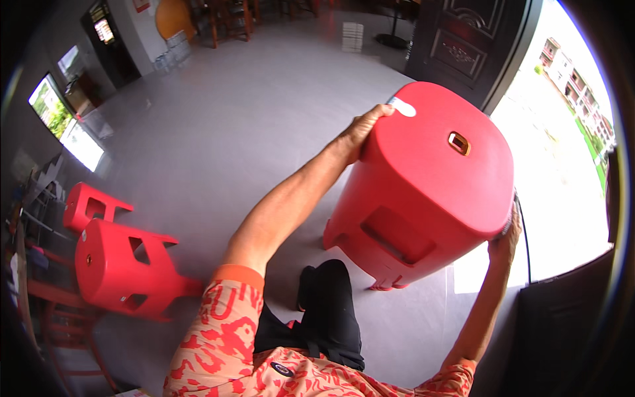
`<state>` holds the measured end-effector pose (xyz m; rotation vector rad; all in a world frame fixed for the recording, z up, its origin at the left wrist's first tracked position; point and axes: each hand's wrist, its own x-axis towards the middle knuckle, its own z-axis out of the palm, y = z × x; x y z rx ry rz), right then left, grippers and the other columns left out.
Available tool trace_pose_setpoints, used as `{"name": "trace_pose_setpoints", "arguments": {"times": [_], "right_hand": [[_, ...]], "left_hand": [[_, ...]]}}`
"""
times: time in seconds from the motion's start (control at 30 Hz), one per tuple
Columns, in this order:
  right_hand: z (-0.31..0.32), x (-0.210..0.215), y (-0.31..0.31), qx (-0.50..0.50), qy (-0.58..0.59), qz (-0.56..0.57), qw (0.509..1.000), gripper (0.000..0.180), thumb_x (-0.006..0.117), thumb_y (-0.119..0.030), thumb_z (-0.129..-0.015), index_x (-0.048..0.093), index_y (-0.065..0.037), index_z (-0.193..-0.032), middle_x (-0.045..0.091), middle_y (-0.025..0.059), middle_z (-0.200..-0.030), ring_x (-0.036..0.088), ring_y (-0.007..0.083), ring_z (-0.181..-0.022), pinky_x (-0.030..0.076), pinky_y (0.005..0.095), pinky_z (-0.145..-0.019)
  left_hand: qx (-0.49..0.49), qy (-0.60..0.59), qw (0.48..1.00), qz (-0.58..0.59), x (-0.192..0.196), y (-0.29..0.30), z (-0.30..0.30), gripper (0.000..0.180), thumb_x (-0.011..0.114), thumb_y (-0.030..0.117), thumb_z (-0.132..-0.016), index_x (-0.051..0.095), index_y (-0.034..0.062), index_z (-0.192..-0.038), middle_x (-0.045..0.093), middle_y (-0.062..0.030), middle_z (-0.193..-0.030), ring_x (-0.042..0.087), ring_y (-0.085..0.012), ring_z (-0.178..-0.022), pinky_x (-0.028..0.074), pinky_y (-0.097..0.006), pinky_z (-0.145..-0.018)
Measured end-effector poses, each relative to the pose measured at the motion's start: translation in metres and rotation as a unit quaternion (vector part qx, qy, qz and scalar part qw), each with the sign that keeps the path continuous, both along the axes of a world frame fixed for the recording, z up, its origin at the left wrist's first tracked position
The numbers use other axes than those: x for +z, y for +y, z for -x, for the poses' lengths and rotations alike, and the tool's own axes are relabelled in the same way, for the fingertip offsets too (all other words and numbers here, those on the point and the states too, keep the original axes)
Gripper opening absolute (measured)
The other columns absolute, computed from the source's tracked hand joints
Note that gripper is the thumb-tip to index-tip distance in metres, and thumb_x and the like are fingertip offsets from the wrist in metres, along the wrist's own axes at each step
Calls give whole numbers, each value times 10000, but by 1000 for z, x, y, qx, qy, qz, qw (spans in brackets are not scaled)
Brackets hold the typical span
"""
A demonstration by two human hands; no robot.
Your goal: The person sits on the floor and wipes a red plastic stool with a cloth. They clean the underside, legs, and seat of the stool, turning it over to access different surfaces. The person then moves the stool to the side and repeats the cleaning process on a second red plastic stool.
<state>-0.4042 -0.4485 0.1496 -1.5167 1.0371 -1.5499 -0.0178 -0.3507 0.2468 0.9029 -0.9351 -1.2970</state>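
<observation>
In front of me is a red plastic stool, its rounded seat tilted toward me. The seat has a gold-rimmed slot and a whitish sticker at its far left edge. My left hand grips the seat's left edge, thumb by the sticker. On the opposite side, my right hand holds the stool's right edge, its fingers partly hidden behind the rim. A small greyish patch shows at that hand; I cannot make out what it is. Whether the stool's legs touch the floor is unclear.
Two more red stools, a nearer one and a farther one, lie on their sides at left. Behind them is a wooden chair. A dark panelled door stands beside the bright doorway at right. A pale stack sits on the far floor.
</observation>
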Motion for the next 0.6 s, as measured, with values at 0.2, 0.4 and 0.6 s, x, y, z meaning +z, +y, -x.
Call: {"name": "trace_pose_setpoints", "arguments": {"times": [0.2,0.4,0.6], "right_hand": [[4,2,15,79,-88,-42,992,558,552,-349,-961,387,36,-1329,583,181,-1152,653,225,-964,573,322,-761],[-6,17,52,-56,7,-66,996,438,462,-296,-1007,471,22,-1309,608,174,-1128,634,188,-973,554,300,-765],[-44,49,85,-110,-107,3,988,328,527,-279,-981,551,-10,-1166,632,58,-967,615,98,-804,527,230,-684]], "left_hand": [[-1,-46,998,-53,-6,-1,16,729,544,516,-848,405,22,-1366,522,-171,-1282,531,-230,-1177,410,-364,-1029],[-7,-52,997,-50,-9,8,18,734,530,525,-843,411,21,-1364,521,-169,-1285,527,-236,-1180,409,-368,-1023],[-12,-65,997,-34,-3,17,22,651,586,451,-840,470,11,-1306,572,-150,-1204,556,-223,-1127,437,-356,-985]]}}
